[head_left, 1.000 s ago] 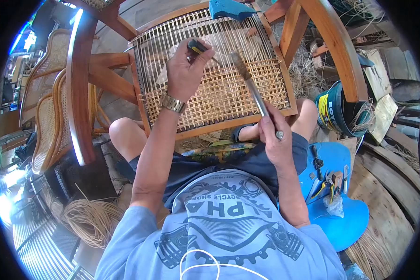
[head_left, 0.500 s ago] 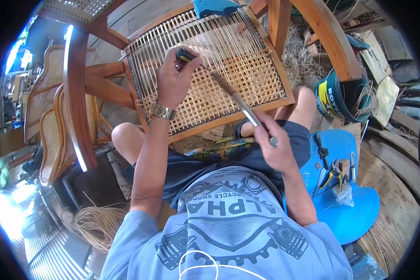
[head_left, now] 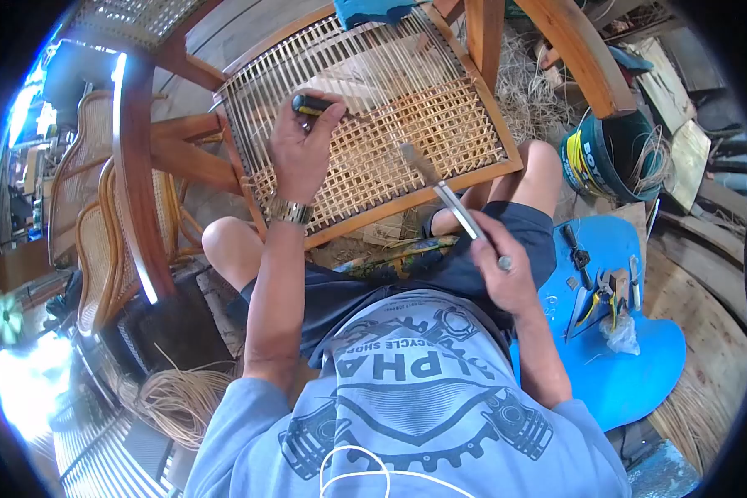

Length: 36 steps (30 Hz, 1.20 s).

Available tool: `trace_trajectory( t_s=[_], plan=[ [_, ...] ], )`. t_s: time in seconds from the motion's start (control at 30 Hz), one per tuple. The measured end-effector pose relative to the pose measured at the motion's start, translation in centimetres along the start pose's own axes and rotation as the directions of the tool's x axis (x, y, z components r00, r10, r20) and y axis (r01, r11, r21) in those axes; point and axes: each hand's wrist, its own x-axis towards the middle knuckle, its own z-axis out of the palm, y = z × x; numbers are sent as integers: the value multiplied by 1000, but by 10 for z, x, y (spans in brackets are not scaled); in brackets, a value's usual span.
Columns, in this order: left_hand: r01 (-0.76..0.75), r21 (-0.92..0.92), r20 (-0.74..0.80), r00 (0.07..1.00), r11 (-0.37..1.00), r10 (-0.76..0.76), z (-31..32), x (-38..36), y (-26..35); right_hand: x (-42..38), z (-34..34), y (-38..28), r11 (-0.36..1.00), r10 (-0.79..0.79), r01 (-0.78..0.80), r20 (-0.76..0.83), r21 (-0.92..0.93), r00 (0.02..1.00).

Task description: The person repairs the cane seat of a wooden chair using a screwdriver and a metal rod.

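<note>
My left hand (head_left: 301,158) is closed round a screwdriver (head_left: 312,104) with a black and yellow handle, its shaft pointing right over the woven cane seat (head_left: 440,133). In my right hand (head_left: 509,272) is a silver metal bar (head_left: 465,213) with a brown, worn-looking far end, slanting up and left above the seat's near part. The bar's end and the screwdriver's tip are apart. Closely woven cane fills the near part of the seat, while mostly parallel strands cross the far part. The wooden chair frame (head_left: 390,209) rests by my legs.
On the right, a blue board (head_left: 614,390) carries pliers (head_left: 590,309) and other small tools. Behind it stands a dark green bucket (head_left: 603,166) with cane strips. A cane coil (head_left: 178,402) lies at left, near rattan chair backs (head_left: 100,266). Blue cloth (head_left: 373,10) covers the seat's far edge.
My right hand has drawn the metal bar down and right, away from the screwdriver. My left hand has shifted slightly left with the screwdriver.
</note>
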Motion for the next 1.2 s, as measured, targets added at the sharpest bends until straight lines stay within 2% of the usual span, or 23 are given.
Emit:
trace_trajectory(
  t_s=[0.03,0.1,0.17,0.23,0.4,0.5,0.57,0.63,0.7,0.73,0.77,0.83,0.87,0.9,0.97,1.0,1.17,1.2],
  plan=[
    [16,-25,-6,1000,1000,-17,3,3,-3,0,-6,-1,994,99,-97,-45,41,994],
    [4,22,-9,1000,1000,-4,9,6,-7,13,-11,1,999,44,-42,-88,22,995],
    [-6,186,19,1000,983,2,13,9,-10,22,-14,-2,1000,-10,10,-130,5,991],
    [-15,130,23,1000,991,13,14,15,-8,30,-11,-12,995,-29,43,-148,92,989],
    [-62,156,70,996,986,52,-6,16,3,37,0,-9,994,1,12,-119,106,993],
    [-34,154,91,996,988,20,-8,2,6,26,12,-5,997,-58,60,-41,47,997],
    [-81,258,58,996,963,68,-2,-11,1,20,22,6,989,-83,97,122,-111,989],
    [-112,317,67,993,942,96,4,-20,3,17,36,-3,990,-73,92,168,-105,983],
    [-69,376,66,997,924,48,8,-24,3,14,46,-14,993,-41,70,269,-100,962],
    [-53,396,69,997,917,28,9,-24,3,19,45,-16,992,28,17,340,-126,940],
    [-60,394,78,996,917,32,9,-22,4,25,46,-12,992,24,18,331,-123,943],
    [-54,364,63,997,930,33,9,-20,6,34,51,-12,981,-150,174,225,-88,963],
    [-58,362,69,997,930,35,8,-20,7,33,53,-15,995,-53,62,109,-83,993],
    [-48,288,63,998,956,31,5,-21,9,32,53,-11,995,-52,61,102,-83,993],
    [-42,209,64,997,977,29,2,-24,13,32,55,0,931,-335,349,125,-111,934],
    [-37,223,61,998,974,24,0,-27,15,21,51,-22,994,-68,85,219,-71,973],
    [-17,349,84,996,937,-13,6,-33,3,16,51,-17,992,-61,87,253,-91,966],
    [2,310,79,997,951,-28,7,-33,3,20,46,-13,990,-57,87,243,-114,968]
  ],
)
